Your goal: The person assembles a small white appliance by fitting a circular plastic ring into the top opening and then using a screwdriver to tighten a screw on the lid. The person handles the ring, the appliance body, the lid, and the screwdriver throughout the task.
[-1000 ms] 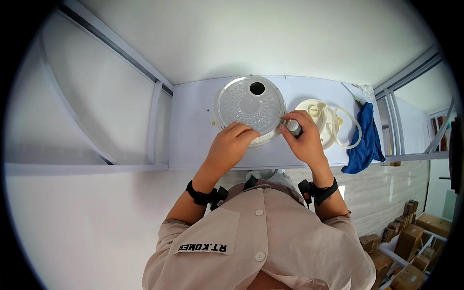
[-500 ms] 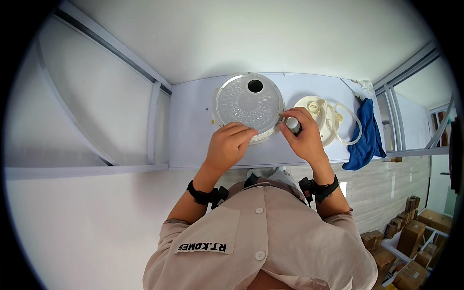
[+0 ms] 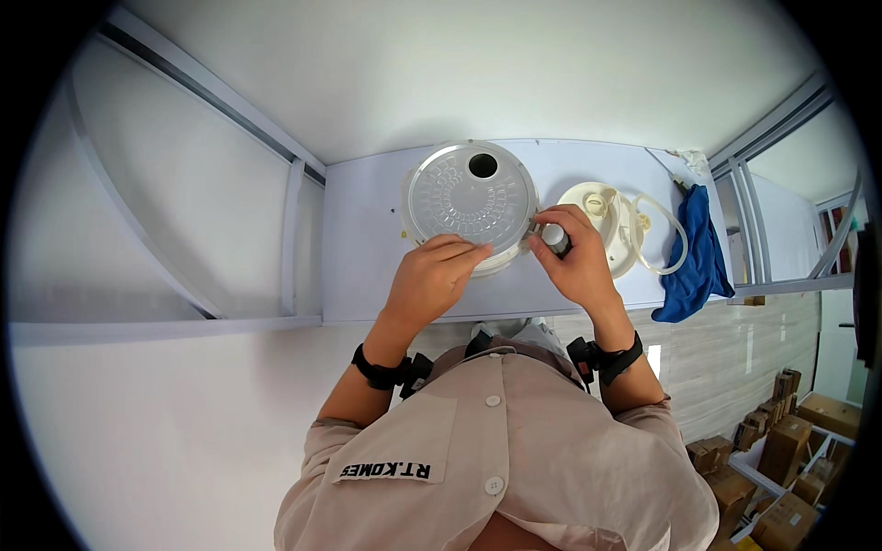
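Note:
On the white table sits a round, pale appliance part (image 3: 470, 207) with a patterned silvery disc on top and a dark round hole near its far edge. My left hand (image 3: 432, 280) rests at its near rim with the fingers pressed together; anything pinched in them is hidden. At the right rim is my right hand (image 3: 581, 253), curled around a small dark cylinder with a pale grey end (image 3: 554, 236). The thumb and index finger reach to the rim beside a small fitting there.
To the right lies a cream round cover (image 3: 627, 250) with a knob and a looped pale hose (image 3: 678, 253). Beyond it, a blue cloth (image 3: 696, 262) hangs over the table edge. White frame bars (image 3: 292, 239) flank the table. Cardboard boxes (image 3: 784, 450) stand at the lower right.
Both hands stay at the rim in nearly the same pose. The left fingertips have moved very slightly to the right along the near rim; the objects show hardly any shift.

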### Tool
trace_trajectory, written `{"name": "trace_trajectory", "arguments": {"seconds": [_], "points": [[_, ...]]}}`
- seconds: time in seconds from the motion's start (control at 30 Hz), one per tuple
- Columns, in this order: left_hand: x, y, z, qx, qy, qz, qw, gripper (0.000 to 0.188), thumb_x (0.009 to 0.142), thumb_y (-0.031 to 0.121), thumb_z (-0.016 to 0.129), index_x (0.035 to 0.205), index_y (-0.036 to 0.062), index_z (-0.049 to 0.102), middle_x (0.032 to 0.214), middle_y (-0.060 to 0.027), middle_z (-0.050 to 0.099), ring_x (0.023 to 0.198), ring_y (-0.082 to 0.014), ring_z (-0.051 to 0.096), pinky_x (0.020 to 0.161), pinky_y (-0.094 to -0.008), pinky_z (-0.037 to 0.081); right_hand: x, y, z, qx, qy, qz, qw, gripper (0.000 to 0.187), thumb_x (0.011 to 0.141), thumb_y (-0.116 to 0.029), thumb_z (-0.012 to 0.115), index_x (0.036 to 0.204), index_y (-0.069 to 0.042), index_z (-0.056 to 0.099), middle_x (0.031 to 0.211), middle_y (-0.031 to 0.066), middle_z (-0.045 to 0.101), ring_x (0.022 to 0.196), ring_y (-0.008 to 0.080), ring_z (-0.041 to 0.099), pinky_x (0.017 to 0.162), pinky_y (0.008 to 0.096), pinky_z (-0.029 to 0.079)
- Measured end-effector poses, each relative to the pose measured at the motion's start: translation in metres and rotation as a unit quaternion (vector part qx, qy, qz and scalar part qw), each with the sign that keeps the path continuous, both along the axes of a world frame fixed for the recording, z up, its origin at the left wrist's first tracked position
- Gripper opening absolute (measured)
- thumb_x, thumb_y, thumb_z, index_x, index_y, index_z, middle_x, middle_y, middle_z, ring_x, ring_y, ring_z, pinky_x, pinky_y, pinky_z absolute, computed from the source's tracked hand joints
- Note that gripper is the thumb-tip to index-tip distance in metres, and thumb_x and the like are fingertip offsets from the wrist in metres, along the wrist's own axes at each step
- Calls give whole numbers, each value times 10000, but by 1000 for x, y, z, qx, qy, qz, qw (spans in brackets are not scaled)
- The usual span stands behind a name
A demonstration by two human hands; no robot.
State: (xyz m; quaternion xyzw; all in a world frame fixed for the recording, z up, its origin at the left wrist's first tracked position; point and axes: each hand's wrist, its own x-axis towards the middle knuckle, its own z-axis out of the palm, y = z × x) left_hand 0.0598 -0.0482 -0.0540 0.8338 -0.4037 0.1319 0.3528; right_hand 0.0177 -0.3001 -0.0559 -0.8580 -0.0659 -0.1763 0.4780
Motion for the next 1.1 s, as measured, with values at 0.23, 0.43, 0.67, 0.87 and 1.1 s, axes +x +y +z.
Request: {"name": "trace_trajectory", "arguments": {"seconds": [0.23,0.43,0.67,0.87,1.1], "points": [[2,0,5,24,-25,-9,999,187,884,15,765,1052,65,830,954,-79,793,935,-269,755,798,-375,626,0,0,-2,-2,-2,-4,1000,282,875,-57,824,1132,-1,721,1164,158,700,1035,349,701,886,400,568],[5,1,10,29,-33,-15,999,152,855,20,784,997,62,819,943,-60,770,900,-254,732,752,-367,612,1,0,-1,0,-2,-6,1000,287,875,-60,826,1135,-1,721,1159,158,700,1032,350,700,887,400,568],[5,-1,11,17,16,3,1000,54,899,75,797,948,54,795,954,-54,767,895,-259,713,762,-374,590,2,1,-2,3,-4,-7,1000,288,871,-61,827,1132,-1,722,1159,161,699,1034,354,698,889,401,566],[4,-2,13,28,27,4,999,62,904,70,789,964,55,789,962,-53,768,914,-264,705,779,-384,589,4,0,-3,-2,-3,-8,1000,291,867,-62,829,1133,-3,725,1157,161,696,1030,360,694,888,404,566],[0,-4,16,44,39,26,998,52,906,79,785,955,79,804,973,-37,773,923,-260,707,772,-378,592,2,0,-2,10,1,-4,1000,285,872,-64,827,1131,-4,725,1157,159,697,1032,358,695,886,404,566]]}}
